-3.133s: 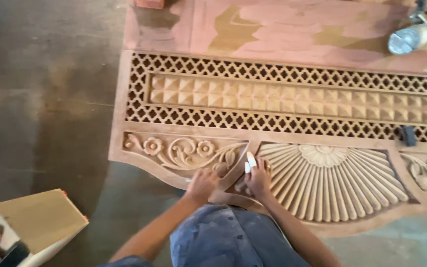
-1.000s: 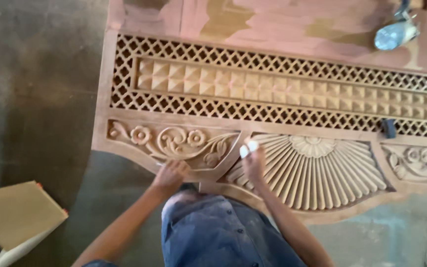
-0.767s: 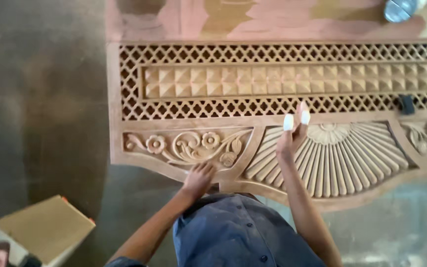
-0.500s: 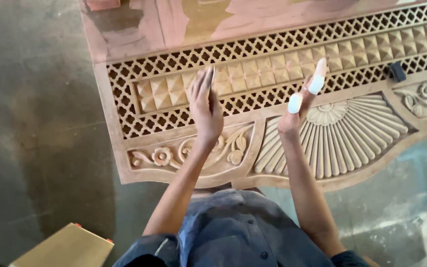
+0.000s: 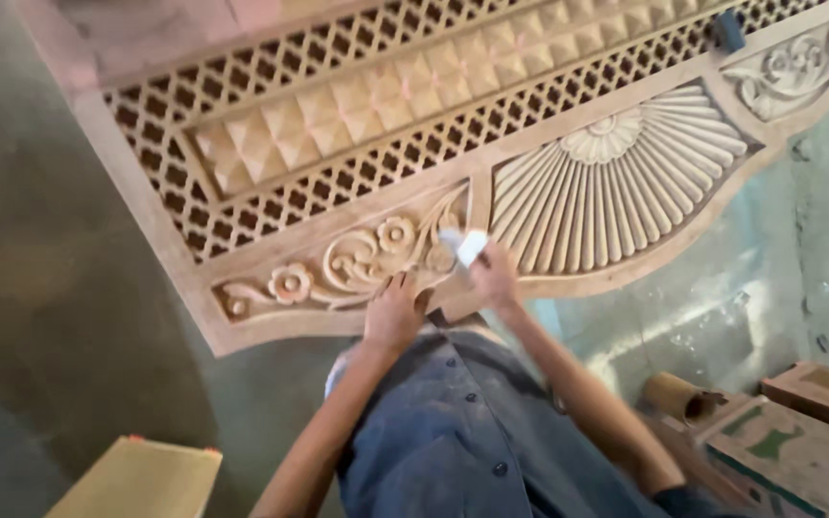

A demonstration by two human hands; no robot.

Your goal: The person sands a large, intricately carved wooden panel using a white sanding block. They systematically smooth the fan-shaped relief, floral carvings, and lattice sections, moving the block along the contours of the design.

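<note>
So the carved wooden panel is lying flat on the concrete floor, tilted across the view, with lattice strips, a row of little pyramid blocks, a flower scroll carving along its near edge and a big fan-shaped sunburst next to that. The person is right at the near edge, both hands down on the wood where the scroll meets the fan. The left hand lies on the near rail just below the flower scroll, fingers bent and resting on the wood, not holding anything as far as I can see. The right hand is curled shut around a small white piece, pressed at the tip of the scroll, just beside the left end of the fan. Can't make out what the white thing actually is, it's blurry. A little dark block sits up near the far right corner of the panel on the lattice. Off the panel, a flat tan board with reddish corners is at the bottom left on the floor, and at the bottom right there are brownish cardboard boxes with green patches on the lids, plus a cardboard tube lying beside them.
</note>
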